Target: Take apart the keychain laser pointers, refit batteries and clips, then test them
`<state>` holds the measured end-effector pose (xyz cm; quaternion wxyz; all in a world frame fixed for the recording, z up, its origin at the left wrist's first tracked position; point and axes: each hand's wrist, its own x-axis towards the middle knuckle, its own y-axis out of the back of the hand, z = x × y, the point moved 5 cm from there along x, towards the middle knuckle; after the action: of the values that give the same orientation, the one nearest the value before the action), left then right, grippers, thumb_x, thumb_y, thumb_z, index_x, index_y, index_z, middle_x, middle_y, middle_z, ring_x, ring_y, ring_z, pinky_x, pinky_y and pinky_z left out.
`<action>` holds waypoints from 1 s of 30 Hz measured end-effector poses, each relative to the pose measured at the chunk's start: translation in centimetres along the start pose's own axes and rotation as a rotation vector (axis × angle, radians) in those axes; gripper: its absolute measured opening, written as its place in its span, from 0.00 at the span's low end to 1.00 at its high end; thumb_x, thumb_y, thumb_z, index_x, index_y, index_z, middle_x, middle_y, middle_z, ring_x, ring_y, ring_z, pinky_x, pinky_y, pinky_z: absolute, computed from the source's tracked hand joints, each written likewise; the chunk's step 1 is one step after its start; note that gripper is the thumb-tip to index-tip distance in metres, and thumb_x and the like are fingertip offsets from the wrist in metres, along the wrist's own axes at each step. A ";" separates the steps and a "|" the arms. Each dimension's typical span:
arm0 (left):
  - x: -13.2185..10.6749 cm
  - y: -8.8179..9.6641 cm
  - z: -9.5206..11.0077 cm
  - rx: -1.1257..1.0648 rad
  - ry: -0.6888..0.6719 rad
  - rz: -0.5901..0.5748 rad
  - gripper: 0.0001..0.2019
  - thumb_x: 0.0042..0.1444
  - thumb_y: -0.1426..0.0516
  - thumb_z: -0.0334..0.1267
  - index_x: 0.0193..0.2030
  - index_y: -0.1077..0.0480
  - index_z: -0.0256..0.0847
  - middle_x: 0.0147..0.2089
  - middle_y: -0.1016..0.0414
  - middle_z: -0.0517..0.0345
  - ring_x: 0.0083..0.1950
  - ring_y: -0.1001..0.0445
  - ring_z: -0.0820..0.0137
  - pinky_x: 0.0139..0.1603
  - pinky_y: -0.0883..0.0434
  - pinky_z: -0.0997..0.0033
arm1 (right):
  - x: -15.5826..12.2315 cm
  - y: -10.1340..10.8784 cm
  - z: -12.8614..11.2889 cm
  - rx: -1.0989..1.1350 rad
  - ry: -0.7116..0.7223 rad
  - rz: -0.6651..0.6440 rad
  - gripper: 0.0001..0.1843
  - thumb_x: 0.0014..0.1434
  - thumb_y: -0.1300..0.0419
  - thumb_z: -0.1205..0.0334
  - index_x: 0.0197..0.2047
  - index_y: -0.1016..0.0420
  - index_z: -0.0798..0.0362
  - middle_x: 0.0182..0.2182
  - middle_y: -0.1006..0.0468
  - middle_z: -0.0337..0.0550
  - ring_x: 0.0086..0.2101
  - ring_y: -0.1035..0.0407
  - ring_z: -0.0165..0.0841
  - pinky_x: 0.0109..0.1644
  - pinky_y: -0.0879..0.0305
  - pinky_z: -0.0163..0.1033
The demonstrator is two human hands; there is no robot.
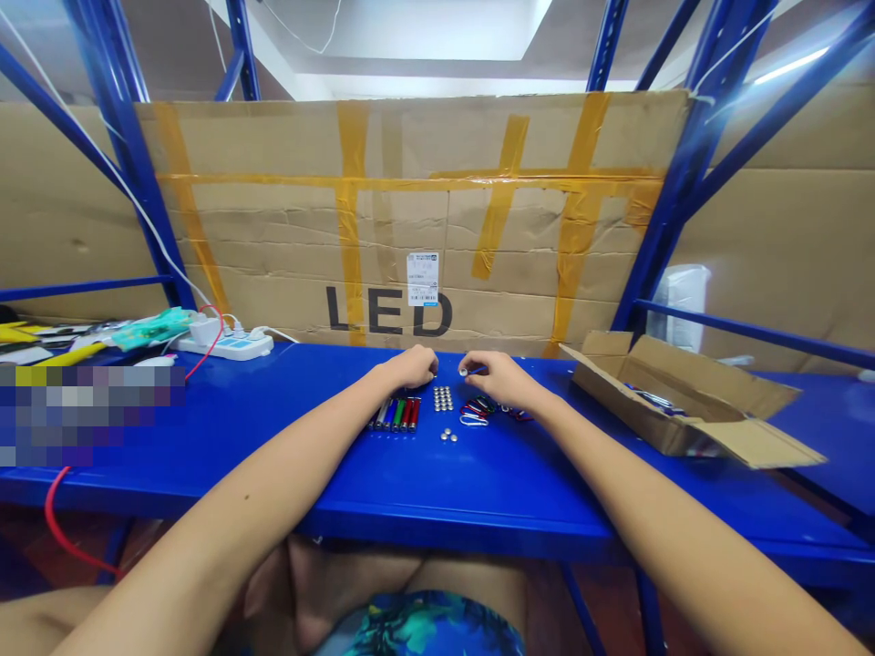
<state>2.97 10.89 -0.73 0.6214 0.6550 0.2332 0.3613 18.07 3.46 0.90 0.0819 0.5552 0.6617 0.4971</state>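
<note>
Patterned cloth (437,629) nearest. R grip (502,375) pinches small silvery pc (463,372); L grip (412,366) curled, can't tell if holding. Discs (443,401) prob. light, stiff, slick; take by rims.

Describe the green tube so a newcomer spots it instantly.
On the blue table, find the left hand. On its near side lies a row of slim tubes; the green tube is the only green one, between blue and red.

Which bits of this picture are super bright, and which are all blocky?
All in the head view: the ceiling and the light tube, top right, look brightest; a patch at the left is blocky; the small silvery discs show little detail.
</note>
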 end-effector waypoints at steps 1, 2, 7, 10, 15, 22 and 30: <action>-0.1 0.1 0.0 -0.004 0.001 0.003 0.15 0.52 0.46 0.29 0.44 0.22 0.39 0.43 0.20 0.49 0.44 0.23 0.64 0.44 0.30 0.72 | 0.0 0.0 0.0 -0.003 -0.005 -0.001 0.09 0.52 0.42 0.73 0.35 0.24 0.53 0.36 0.20 0.43 0.40 0.27 0.35 0.46 0.33 0.40; -0.2 0.2 0.1 -0.010 -0.006 0.007 0.15 0.52 0.45 0.29 0.44 0.22 0.39 0.44 0.20 0.49 0.44 0.23 0.64 0.45 0.31 0.72 | 0.0 0.0 0.0 -0.006 -0.009 -0.002 0.09 0.52 0.42 0.73 0.35 0.24 0.53 0.36 0.20 0.43 0.40 0.27 0.35 0.46 0.34 0.40; -0.1 0.3 0.4 -0.064 -0.060 0.021 0.09 0.50 0.43 0.30 0.36 0.21 0.39 0.36 0.20 0.51 0.39 0.23 0.65 0.40 0.31 0.72 | 0.0 0.0 0.1 -0.008 -0.015 0.003 0.09 0.52 0.42 0.73 0.34 0.25 0.53 0.36 0.20 0.43 0.40 0.27 0.36 0.46 0.34 0.41; 0.0 0.4 0.3 -0.101 -0.025 0.043 0.06 0.47 0.42 0.28 0.32 0.23 0.38 0.31 0.22 0.54 0.33 0.25 0.68 0.33 0.34 0.74 | 0.0 0.0 0.2 -0.021 -0.006 0.012 0.09 0.52 0.42 0.73 0.35 0.24 0.52 0.36 0.20 0.43 0.39 0.27 0.36 0.45 0.34 0.41; -1.6 2.8 1.4 -0.222 -0.084 0.251 0.04 0.51 0.43 0.29 0.31 0.26 0.37 0.31 0.23 0.55 0.32 0.27 0.71 0.34 0.34 0.73 | 0.0 0.1 0.6 -0.055 -0.017 0.045 0.08 0.52 0.41 0.71 0.36 0.24 0.53 0.36 0.20 0.45 0.38 0.27 0.36 0.45 0.34 0.41; -4.3 5.6 5.5 -0.263 -0.361 0.479 0.07 0.57 0.45 0.30 0.38 0.26 0.37 0.36 0.22 0.55 0.37 0.26 0.71 0.40 0.32 0.72 | 0.0 0.2 0.3 0.085 0.025 0.058 0.08 0.53 0.43 0.68 0.37 0.25 0.54 0.35 0.20 0.44 0.38 0.27 0.36 0.44 0.35 0.40; -4.3 5.5 6.2 -0.239 -0.388 0.455 0.08 0.57 0.45 0.29 0.38 0.24 0.38 0.38 0.21 0.53 0.40 0.25 0.70 0.44 0.31 0.69 | 0.2 0.2 0.2 0.272 0.012 0.042 0.07 0.51 0.43 0.63 0.35 0.27 0.54 0.28 0.24 0.40 0.31 0.31 0.33 0.37 0.35 0.38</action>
<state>4.23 2.96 4.06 0.6299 0.6695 -0.0863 0.3841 18.25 3.73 1.00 -0.0083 0.5718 0.7117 0.4079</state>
